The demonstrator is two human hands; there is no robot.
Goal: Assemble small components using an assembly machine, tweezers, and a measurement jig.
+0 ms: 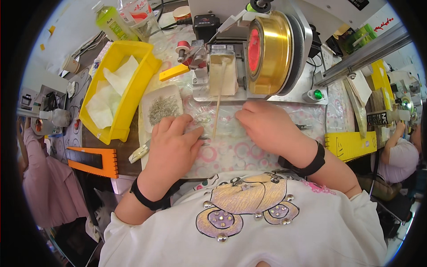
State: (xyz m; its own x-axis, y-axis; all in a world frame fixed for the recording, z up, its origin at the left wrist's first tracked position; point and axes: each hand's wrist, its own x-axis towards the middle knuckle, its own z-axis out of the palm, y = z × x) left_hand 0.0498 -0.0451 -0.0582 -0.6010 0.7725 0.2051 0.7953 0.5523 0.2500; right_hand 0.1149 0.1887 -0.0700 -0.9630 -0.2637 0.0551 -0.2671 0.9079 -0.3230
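Note:
My left hand (171, 147) rests on the patterned table cover, fingers curled around a thin metal tool whose pale handle (138, 153) sticks out to the left. Its fingertips sit by small wire pieces (202, 119). My right hand (267, 127) lies knuckles-up on the cover just right of a thin wooden stick (217, 113); what its fingers pinch is hidden. Both wrists wear black bands. A small white tray (162, 107) of several tiny metal parts lies just beyond my left hand.
A machine with a gold drum (271, 51) stands at the back centre, with a green button (317, 94) beside it. A yellow bin (120, 89) holding white cloths is at the left, an orange comb-like block (93, 160) below it. Other people sit at both sides.

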